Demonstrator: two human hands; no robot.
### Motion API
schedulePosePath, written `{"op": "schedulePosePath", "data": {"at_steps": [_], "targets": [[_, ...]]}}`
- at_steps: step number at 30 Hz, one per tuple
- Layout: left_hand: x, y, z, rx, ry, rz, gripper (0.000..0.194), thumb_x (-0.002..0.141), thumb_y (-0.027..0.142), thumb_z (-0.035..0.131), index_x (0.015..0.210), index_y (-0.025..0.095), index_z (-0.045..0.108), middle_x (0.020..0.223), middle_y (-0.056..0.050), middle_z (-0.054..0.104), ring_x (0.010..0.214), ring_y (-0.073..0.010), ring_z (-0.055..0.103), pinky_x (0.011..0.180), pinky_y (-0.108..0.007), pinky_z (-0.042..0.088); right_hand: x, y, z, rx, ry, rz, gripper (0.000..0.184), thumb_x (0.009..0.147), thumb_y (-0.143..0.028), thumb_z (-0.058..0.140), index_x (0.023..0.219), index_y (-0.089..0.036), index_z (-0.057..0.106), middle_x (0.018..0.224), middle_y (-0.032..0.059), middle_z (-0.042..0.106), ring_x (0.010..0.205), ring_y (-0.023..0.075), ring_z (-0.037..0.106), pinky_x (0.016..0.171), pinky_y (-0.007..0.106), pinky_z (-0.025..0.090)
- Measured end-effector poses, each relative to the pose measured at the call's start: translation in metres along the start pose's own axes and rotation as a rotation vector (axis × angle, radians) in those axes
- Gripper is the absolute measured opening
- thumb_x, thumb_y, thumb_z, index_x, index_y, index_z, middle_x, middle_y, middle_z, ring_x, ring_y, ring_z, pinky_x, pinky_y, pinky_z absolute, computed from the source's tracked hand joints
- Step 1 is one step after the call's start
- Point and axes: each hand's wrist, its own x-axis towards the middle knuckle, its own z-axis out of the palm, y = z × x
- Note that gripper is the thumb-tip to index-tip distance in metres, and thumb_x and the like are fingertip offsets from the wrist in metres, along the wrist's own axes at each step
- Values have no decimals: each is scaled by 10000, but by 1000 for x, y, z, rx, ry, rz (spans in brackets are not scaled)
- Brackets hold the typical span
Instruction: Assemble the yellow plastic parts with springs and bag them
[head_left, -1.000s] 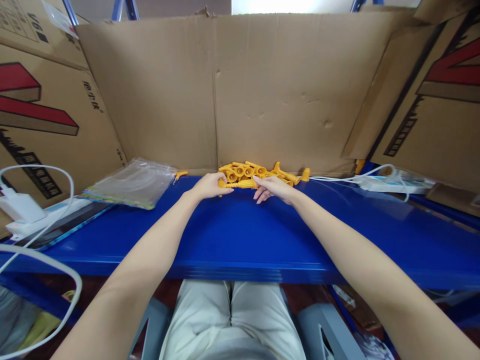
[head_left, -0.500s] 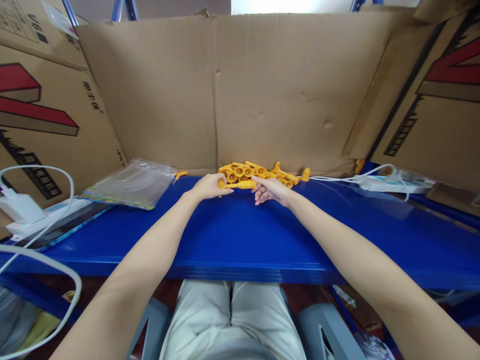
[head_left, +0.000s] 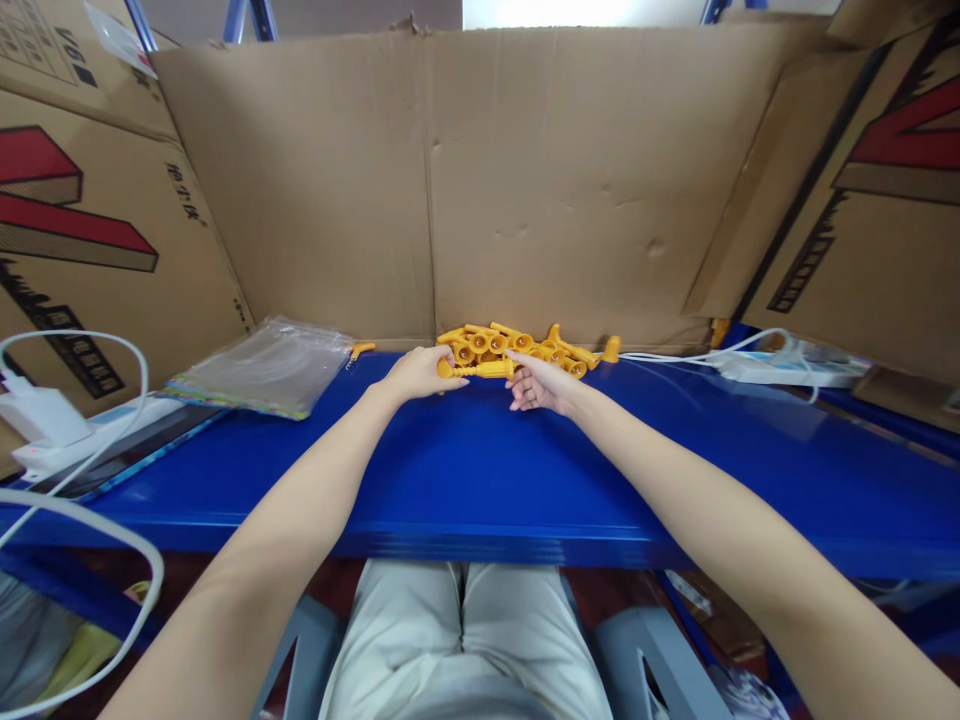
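A slim yellow plastic piece (head_left: 486,369) with ridges and a rounded left end lies level between my hands, in front of a pile of yellow plastic parts (head_left: 495,342). My left hand (head_left: 418,374) grips its left end between thumb and fingers. At the other end, my right hand (head_left: 541,384) pinches it with the thumb and forefinger, its other fingers curled below. Several parts in the pile have round hollow openings that face me; others are thin and branched.
Clear plastic bags (head_left: 262,365) lie at the left, with a small yellow hook-shaped part (head_left: 363,348) beside them. A yellow cap (head_left: 611,348) stands right of the pile. White power strips (head_left: 795,368) and cables sit on both sides. Cardboard (head_left: 562,180) walls the blue table (head_left: 480,460).
My right hand has shifted slightly left, its fingers curling in more around the right end of the yellow piece. The left hand stays nearly still.
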Motion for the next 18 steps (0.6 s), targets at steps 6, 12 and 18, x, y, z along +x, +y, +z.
{"op": "schedulePosePath", "data": {"at_steps": [6, 12, 18], "targets": [[0, 1, 0, 7, 9, 5, 433, 676, 602, 636, 872, 218, 601, 620, 16, 564, 593, -152, 516, 554, -239, 279, 0, -2, 0, -5, 6, 48, 495, 935, -567, 387, 688, -162, 530, 401, -5, 521, 390, 124, 586, 384, 192, 416], [0, 4, -1, 33, 11, 10, 421, 687, 589, 637, 878, 216, 601, 631, 15, 591, 596, -154, 540, 546, -240, 288, -1, -2, 1, -11, 22, 74, 492, 937, -566, 379, 670, -171, 504, 380, -27, 471, 365, 113, 545, 410, 196, 392], [-1, 6, -2, 57, 16, 18, 407, 699, 570, 647, 887, 212, 614, 649, 9, 626, 624, -167, 582, 552, -243, 314, -3, -3, 2, -37, 20, 87, 517, 943, -571, 331, 650, -176, 489, 371, -23, 454, 353, 114, 518, 400, 202, 360]]}}
